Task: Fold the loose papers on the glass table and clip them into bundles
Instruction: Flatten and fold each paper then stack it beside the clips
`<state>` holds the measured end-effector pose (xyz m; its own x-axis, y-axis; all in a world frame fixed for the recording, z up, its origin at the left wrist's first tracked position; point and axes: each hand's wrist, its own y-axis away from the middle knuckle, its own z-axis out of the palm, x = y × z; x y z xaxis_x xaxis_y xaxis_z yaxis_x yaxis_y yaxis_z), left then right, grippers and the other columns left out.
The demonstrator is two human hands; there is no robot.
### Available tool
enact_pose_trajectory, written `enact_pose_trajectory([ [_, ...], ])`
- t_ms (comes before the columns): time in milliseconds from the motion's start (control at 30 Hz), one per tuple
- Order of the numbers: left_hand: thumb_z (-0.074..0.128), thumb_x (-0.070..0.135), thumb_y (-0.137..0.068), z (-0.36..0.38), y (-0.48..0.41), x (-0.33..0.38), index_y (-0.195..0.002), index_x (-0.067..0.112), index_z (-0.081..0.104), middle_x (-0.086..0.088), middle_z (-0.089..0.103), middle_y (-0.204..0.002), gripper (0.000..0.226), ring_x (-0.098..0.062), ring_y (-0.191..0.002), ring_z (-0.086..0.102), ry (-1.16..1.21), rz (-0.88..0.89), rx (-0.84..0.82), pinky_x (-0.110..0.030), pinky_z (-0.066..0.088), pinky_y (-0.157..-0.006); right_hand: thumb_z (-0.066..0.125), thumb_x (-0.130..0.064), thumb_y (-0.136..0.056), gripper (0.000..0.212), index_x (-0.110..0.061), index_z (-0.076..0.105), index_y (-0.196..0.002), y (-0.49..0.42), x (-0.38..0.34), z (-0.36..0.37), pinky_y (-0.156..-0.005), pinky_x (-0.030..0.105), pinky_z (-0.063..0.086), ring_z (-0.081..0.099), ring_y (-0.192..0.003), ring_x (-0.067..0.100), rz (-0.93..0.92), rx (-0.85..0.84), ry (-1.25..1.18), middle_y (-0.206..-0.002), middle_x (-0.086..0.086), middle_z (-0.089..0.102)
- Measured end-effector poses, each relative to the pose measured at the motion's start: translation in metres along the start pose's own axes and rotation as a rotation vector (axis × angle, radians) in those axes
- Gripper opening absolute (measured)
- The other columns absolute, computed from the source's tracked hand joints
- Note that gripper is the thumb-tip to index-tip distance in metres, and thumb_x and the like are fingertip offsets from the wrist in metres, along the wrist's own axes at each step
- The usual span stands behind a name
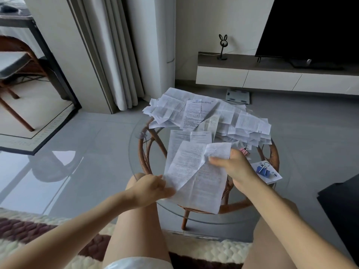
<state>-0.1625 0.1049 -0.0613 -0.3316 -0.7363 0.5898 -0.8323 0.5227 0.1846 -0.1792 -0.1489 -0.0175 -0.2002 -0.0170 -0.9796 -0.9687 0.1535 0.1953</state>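
Sheet point(196, 171), creased and printed, is being held over the 6 o'clock edge of the glass table point(136, 164), bending along a diagonal crease. Left hand point(153, 188) is pinching its corner at 7 o'clock, thumb against fingers. Right hand point(236, 167) is pinching the sheet's upper part at 2 o'clock, thumb on top. A second flat sheet point(180, 138) is lying under it, toward table centre. Loose paper pile point(213, 115) is covering the table from 10 to 2 o'clock, with some sheets overhanging the rim. Pink binder clip point(244, 151) is sitting at 3 o'clock, just behind the right hand. Blue binder clip point(262, 168) is gripping a folded bundle point(272, 175) at 4 o'clock near the rim. Rattan base point(143, 152) is showing through the glass. Off the table: bathroom scale point(237, 96) on the floor at 12 o'clock, low cabinet point(272, 76) behind it carrying a TV point(310, 26) and a rabbit-eared stand point(223, 47), curtain point(116, 55) hanging at 10 o'clock.
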Motion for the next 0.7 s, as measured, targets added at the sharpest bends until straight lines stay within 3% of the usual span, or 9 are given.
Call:
enact_pose_trajectory([
  [100,0.052,0.069,-0.068,-0.007,-0.003,0.0,-0.049,0.019,0.048,0.01,0.034,-0.049,0.054,-0.009,-0.05,0.03,0.078,-0.103,-0.015,-0.026,0.033,-0.059,0.07,0.008,-0.076,0.032,-0.005,0.066,-0.106,-0.022,0.028,0.005,-0.081,0.031,0.051,0.064,-0.097,0.022,0.087,0.066,0.217,-0.094,0.003,0.068],
  [167,0.058,0.054,-0.082,-0.008,-0.007,0.001,-0.055,0.009,0.048,0.003,0.035,-0.053,0.054,-0.012,-0.05,0.031,0.052,-0.13,0.069,-0.027,0.027,-0.053,0.074,-0.002,-0.077,0.031,-0.006,0.066,-0.107,-0.029,0.045,0.008,-0.081,0.033,0.052,0.064,-0.097,0.022,0.091,0.11,0.393,-0.098,0.004,0.068],
  [267,0.056,0.041,-0.091,-0.01,-0.01,0.006,-0.065,0.016,0.046,0.006,0.046,-0.058,0.037,-0.01,-0.052,0.039,-0.223,-0.141,0.254,-0.023,0.027,-0.047,0.072,-0.019,-0.081,0.012,-0.011,0.063,-0.085,-0.03,0.053,0.013,-0.06,0.026,0.048,0.061,-0.076,0.019,-0.004,0.151,0.673,-0.077,-0.001,0.064],
  [333,0.057,0.042,-0.09,-0.01,-0.011,0.006,-0.087,0.019,0.054,0.006,0.06,-0.079,0.024,-0.011,-0.07,0.053,-0.295,-0.101,0.334,-0.02,0.037,-0.057,0.068,-0.022,-0.084,0.023,-0.014,0.053,-0.069,-0.028,0.051,0.017,-0.05,0.023,0.035,0.055,-0.065,0.019,-0.071,0.15,0.828,-0.062,-0.006,0.052],
  [400,0.054,0.048,-0.09,-0.011,-0.019,0.002,-0.106,0.014,0.061,-0.001,0.065,-0.103,0.037,-0.022,-0.097,0.06,-0.347,0.029,0.419,-0.028,0.045,-0.082,0.067,-0.023,-0.085,0.019,-0.011,0.058,-0.074,-0.027,0.047,0.019,-0.052,0.023,0.034,0.053,-0.066,0.018,-0.112,0.146,0.904,-0.065,-0.007,0.05],
  [500,0.026,0.072,-0.085,-0.016,-0.04,-0.002,-0.131,0.014,0.055,-0.007,0.054,-0.137,0.079,-0.026,-0.132,0.044,-0.386,0.176,0.307,-0.035,0.026,-0.111,0.066,-0.023,-0.086,0.016,-0.012,0.059,-0.077,-0.029,0.039,0.02,-0.049,0.023,0.032,0.051,-0.066,0.017,-0.127,0.118,0.961,-0.063,-0.009,0.045],
  [600,0.003,0.087,-0.069,-0.015,-0.051,-0.005,-0.148,0.02,0.03,-0.002,0.032,-0.153,0.107,-0.018,-0.144,0.023,-0.351,0.149,0.093,-0.029,0.016,-0.115,0.064,-0.022,-0.088,0.041,-0.02,0.035,-0.058,-0.04,0.025,0.024,-0.045,0.02,0.024,0.041,-0.053,0.012,-0.15,0.125,0.994,-0.055,-0.009,0.036],
  [700,0.007,0.088,-0.07,-0.012,-0.05,-0.006,-0.149,0.018,0.028,-0.004,0.042,-0.147,0.108,-0.021,-0.137,0.036,-0.355,0.142,0.082,-0.03,0.029,-0.111,0.065,-0.022,-0.086,0.044,-0.019,0.033,-0.056,-0.06,0.016,0.027,-0.045,0.023,0.023,0.044,-0.056,0.017,-0.126,0.156,0.931,-0.055,-0.006,0.038],
])
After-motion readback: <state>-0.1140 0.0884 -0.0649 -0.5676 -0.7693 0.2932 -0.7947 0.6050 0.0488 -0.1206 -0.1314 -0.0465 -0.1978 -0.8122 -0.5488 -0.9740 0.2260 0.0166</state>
